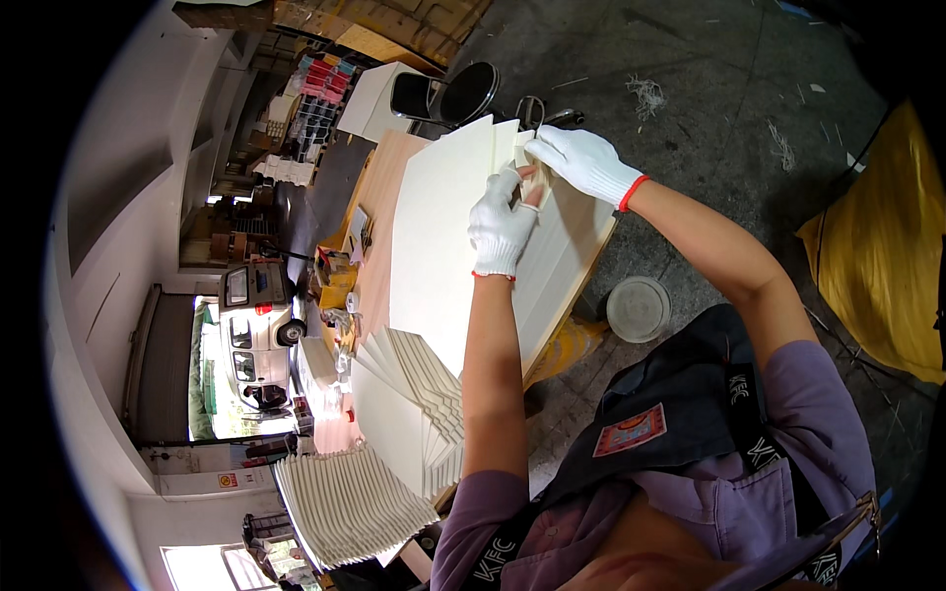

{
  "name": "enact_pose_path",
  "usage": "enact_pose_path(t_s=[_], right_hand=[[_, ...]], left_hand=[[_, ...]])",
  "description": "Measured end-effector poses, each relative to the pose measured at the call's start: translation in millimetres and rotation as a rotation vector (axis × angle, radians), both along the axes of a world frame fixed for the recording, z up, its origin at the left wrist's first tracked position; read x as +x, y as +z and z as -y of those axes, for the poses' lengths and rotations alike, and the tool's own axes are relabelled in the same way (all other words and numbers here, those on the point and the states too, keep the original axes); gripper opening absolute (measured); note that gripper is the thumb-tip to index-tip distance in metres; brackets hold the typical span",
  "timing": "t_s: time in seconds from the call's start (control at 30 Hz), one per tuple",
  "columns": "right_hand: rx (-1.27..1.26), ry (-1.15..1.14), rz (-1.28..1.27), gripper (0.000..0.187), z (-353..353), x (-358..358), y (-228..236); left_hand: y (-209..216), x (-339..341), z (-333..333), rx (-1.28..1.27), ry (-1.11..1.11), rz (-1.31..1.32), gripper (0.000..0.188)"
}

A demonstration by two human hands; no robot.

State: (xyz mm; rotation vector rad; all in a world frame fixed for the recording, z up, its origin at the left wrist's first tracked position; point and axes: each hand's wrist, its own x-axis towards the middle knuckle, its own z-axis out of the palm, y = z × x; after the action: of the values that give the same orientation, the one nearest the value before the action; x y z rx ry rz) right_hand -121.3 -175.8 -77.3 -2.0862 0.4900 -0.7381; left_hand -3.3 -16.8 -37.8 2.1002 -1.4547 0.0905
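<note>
Large white sheets (439, 236) lie overlapping on the pale wooden table (379, 197). At their far right corner both my hands meet, in white gloves with red cuff edges. My left hand (501, 225) has bare thumb and fingertips showing from the glove, pinched at a small pale strip (533, 183) by the sheets' edge. My right hand (585, 164) reaches in from the right, its fingers together and bent over the strip's far end. The glove hides its fingertips, and the strip's exact kind is unclear.
Fanned white sheets (409, 389) and a tall stack (345, 502) stand at the near left. A black stool (469, 94) is beyond the table. Right of the table are a round bucket (639, 309) and a yellow sack (882, 251). String scraps (645, 97) litter the floor.
</note>
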Motion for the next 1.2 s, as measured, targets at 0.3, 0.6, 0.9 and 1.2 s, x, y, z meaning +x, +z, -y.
enact_pose_path(t_s=[0.3,0.6,0.9,1.2], right_hand=[[0.008,-0.008,0.062,0.042,-2,0,-2],[0.077,0.013,0.004,0.048,-1,-3,4],[0.076,-0.006,0.039,0.04,1,0,-6],[0.185,-0.155,0.103,0.05,-5,-23,29]], left_hand=[[-2,-1,0,0.009,0.022,0.003,0.036],[5,-10,0,-0.019,0.083,-0.026,0.03],[0,-6,0,0.053,0.026,0.062,0.036],[4,-21,-4,-0.1,0.002,0.322,0.042]])
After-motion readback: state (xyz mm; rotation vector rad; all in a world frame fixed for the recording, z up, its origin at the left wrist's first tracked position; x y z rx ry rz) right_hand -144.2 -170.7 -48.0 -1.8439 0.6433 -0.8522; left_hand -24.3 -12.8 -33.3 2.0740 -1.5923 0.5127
